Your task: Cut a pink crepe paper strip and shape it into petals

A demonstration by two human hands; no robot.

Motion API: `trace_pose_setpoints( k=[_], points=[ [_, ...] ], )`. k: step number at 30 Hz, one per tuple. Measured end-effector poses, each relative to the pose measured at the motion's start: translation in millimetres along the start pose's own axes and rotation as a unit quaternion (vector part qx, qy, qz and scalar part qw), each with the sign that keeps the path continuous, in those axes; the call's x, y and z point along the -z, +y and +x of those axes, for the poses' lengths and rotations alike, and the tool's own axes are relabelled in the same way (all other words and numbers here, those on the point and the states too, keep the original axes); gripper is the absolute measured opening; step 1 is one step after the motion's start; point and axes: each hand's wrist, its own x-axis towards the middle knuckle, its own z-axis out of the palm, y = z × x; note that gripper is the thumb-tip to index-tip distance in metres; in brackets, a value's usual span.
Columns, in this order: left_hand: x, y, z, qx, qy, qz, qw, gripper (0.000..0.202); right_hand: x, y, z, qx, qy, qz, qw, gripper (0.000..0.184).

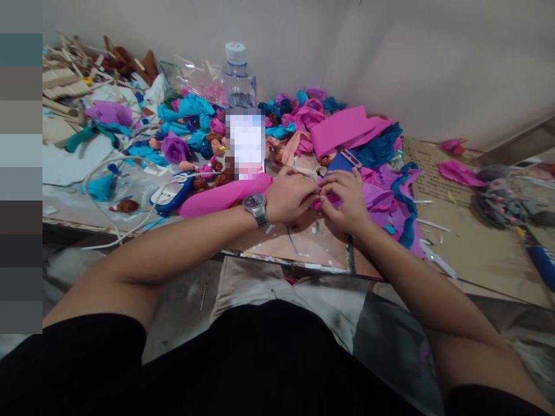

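Note:
My left hand (292, 196), with a metal watch on its wrist, and my right hand (344, 199) meet above the table's front part. Their fingers pinch a small piece of magenta crepe paper (318, 203), mostly hidden by the fingertips. Beside my left wrist lies a long roll of pink crepe paper (221, 197). Purple crepe paper (384, 196) spreads out to the right of my right hand. Just beyond that hand is a flat blue object (340, 163) with a pink loop-shaped piece on it.
A screen-lit phone (245, 141) leans before a plastic bottle (240, 81). Paper flowers, such as a purple rose (174, 148), crowd the back. A white cable (89, 185) loops at left, near wooden sticks (65, 81). Written-on cardboard (451, 214) lies at right.

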Motion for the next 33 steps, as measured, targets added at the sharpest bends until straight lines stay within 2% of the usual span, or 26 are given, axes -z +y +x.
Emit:
trace_pose_setpoints(
  k=[4, 11, 17, 27, 33],
  points=[
    [0.7, 0.4, -0.2, -0.001, 0.001, -0.006, 1.000, 0.026, -1.4, 2.2, -0.6, -0.004, -0.002, -0.005, 1.000, 0.005],
    [4.6, 0.9, 2.7, 0.025, -0.030, -0.001, 0.999, 0.028, 3.4, 5.1, -0.4, -0.001, -0.004, 0.000, 1.000, 0.008],
    [5.3, 2.7, 0.1, 0.016, -0.041, -0.032, 0.999, 0.027, 2.8, 2.7, 1.4, 0.006, 0.002, 0.011, 1.000, 0.005],
    [0.4, -1.7, 1.2, 0.024, -0.037, -0.013, 0.999, 0.023, 6.3, 2.7, 0.7, 0.022, 0.010, -0.006, 1.000, 0.006],
    [1.9, -1.2, 1.8, 0.023, -0.054, -0.030, 0.998, 0.025, 6.9, 1.5, 1.2, 0.012, 0.009, -0.019, 1.000, 0.006]
  ],
)
